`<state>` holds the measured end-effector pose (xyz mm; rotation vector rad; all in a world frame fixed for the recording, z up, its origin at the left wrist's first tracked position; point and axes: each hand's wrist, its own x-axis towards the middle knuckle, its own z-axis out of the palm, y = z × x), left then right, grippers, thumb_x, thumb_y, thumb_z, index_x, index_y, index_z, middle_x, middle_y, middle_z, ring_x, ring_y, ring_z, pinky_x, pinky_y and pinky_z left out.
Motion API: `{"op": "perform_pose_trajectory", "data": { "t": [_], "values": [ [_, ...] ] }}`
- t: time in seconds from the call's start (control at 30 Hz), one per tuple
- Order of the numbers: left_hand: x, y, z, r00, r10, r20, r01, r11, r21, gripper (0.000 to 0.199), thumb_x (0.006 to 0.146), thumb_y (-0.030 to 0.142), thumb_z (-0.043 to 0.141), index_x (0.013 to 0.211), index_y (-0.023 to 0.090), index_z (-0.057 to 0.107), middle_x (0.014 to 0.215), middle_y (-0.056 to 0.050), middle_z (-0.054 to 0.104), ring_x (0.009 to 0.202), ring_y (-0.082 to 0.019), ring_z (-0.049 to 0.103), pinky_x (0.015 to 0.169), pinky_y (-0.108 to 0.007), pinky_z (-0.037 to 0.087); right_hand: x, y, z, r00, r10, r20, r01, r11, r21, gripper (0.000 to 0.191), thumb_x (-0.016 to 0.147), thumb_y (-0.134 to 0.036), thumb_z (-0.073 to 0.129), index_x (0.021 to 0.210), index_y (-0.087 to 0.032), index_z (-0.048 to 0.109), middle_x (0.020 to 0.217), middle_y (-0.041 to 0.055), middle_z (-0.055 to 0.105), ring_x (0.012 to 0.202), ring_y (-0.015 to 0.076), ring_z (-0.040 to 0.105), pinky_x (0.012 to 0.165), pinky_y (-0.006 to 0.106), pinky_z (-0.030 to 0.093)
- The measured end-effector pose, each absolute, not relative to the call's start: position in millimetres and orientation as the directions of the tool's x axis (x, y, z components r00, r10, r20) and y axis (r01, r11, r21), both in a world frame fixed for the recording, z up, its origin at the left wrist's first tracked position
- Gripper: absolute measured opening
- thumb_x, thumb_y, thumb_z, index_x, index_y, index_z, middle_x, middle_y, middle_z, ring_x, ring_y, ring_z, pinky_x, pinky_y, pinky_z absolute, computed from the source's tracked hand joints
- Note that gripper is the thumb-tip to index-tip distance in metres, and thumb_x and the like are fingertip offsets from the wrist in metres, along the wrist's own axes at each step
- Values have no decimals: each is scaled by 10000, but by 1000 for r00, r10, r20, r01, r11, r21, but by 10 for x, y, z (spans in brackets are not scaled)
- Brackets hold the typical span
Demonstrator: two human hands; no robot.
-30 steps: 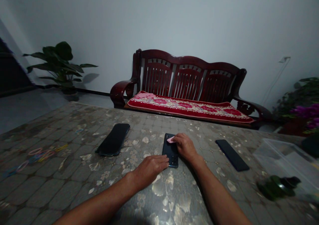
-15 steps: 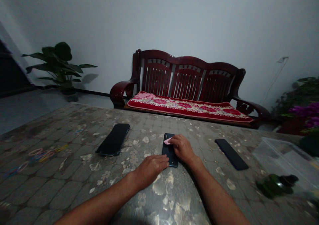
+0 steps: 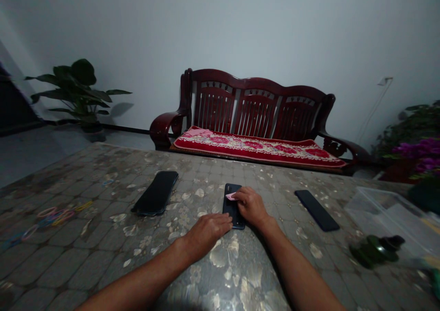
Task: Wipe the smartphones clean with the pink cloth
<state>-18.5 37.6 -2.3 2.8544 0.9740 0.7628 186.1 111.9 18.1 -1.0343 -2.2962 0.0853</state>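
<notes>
A dark blue smartphone lies on the table in front of me, its back with the camera strip facing up. My right hand is over its upper right part, fingers pinched on a small pink cloth that touches the phone's back. Much of the cloth is hidden under the fingers. My left hand reaches in from the lower left, its fingers stretched out flat, with the tips on the phone's lower left edge.
Left of my hands lies a black phone; a second dark phone lies on the right. Several coloured rubber bands are at far left. A green bottle and a clear plastic box stand at right. Beyond is a wooden bench.
The view has turned slightly, so the things on the right appear a little further left. Both hands stay at the phone, with the pink cloth at nearly the same spot.
</notes>
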Motion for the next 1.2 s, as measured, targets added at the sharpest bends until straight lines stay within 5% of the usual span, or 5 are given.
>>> {"op": "perform_pose_trajectory", "data": {
  "t": [0.23,0.53,0.67,1.03,1.2],
  "values": [
    [-160,364,34,683,577,448,553,-809,198,259,998,153,476,1013,190,731,1065,-53,761,1014,-178,716,915,-304,573,1842,1016,212,-599,671,437,597,738,-314,236,666,-31,549,697,-198,712,685,15,632,689,162,590,645,248,407],
    [-172,355,36,685,584,435,563,-804,192,245,981,124,499,1058,192,721,1120,-54,755,1075,-190,703,956,-321,559,1910,1035,209,-548,691,471,615,715,-333,256,679,-23,545,732,-196,727,708,27,648,721,168,596,676,255,419],
    [-159,343,67,688,575,443,553,-810,193,243,991,132,480,1008,178,718,1065,-62,762,1003,-177,719,909,-297,570,1904,1001,202,-572,708,415,528,705,-474,147,758,-127,631,647,-190,705,658,4,637,628,128,575,601,232,382],
    [-214,374,109,581,627,519,579,-766,278,222,986,250,536,1109,207,716,1134,-71,754,1115,-211,687,1101,-467,452,2052,1174,100,-55,858,511,363,494,-790,285,788,-355,656,566,-176,654,584,-5,577,561,124,516,551,232,382],
    [-197,624,199,527,710,467,645,-692,325,371,904,63,512,1187,211,702,1249,-78,707,1219,-211,625,1071,-436,490,2047,1190,88,13,860,510,313,481,-819,261,761,-367,668,582,-177,670,591,-4,586,580,131,518,578,241,392]
  ]
}}
